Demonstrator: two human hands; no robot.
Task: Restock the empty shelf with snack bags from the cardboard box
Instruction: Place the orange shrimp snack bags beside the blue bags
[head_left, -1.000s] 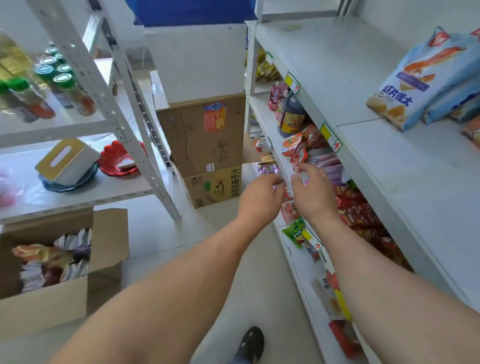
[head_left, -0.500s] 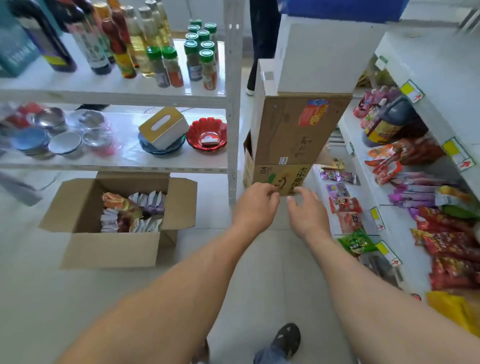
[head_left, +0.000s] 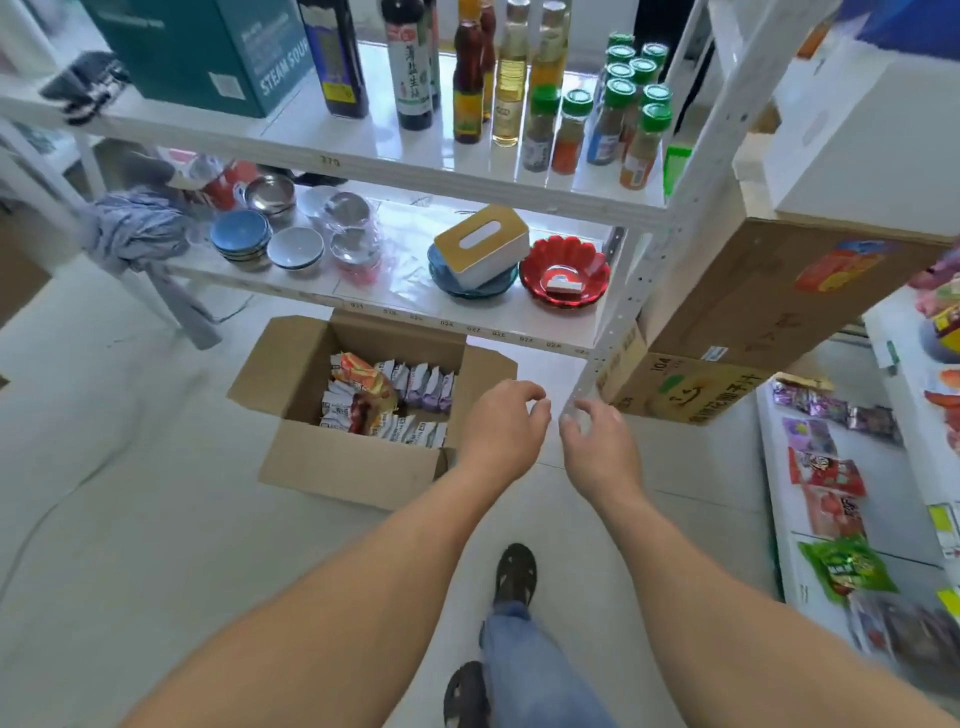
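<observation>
At the bottom of the picture I see my foot in a dark sandal and my blue trouser leg on the pale floor. My two bare arms reach up from the bottom edge to the middle. My left hand is in the middle of the picture. Its fingers are loosely bent and hold nothing. My right hand is just beside it, to the right. Its fingers are loosely bent too, and they hold nothing.

Just past my left hand, a bit to the left, the cardboard box sits open on the floor. The snack bags stand packed inside it.

At the right edge, more snack packs lie on a low white shelf.

Farther up, a white rack holds bowls, a tissue box and a red dish. At the top, bottles and green-capped jars stand in rows.
</observation>
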